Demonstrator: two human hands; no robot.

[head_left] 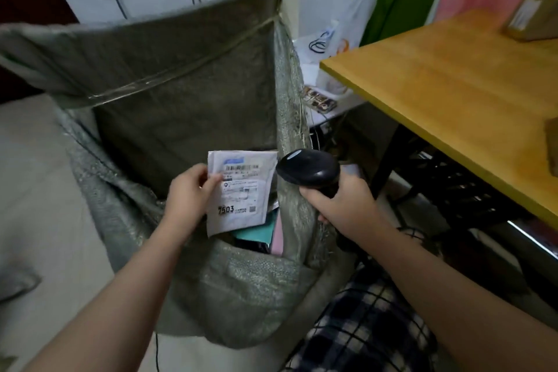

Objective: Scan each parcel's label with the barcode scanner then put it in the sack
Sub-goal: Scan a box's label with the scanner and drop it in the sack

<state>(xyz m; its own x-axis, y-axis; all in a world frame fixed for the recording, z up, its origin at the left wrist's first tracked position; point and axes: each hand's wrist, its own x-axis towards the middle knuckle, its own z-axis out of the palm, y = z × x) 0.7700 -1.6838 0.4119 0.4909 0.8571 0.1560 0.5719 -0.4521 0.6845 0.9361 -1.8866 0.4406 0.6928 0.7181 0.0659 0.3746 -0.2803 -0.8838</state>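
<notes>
The left hand (188, 195) pinches a white parcel (240, 192) by its left edge, label (240, 187) facing up, over the open mouth of the grey-green woven sack (181, 90); teal and pink packets (265, 231) lie inside the sack, below the parcel; the right hand (344, 207) grips the handle of a black barcode scanner (308, 170), its head just beside the parcel's right edge; a cardboard box (533, 16) sits at the far right corner of the wooden table (447, 75).

White parcel (241, 190) (label showing) over open sack (181, 84), black scanner (308, 169) beside.
</notes>
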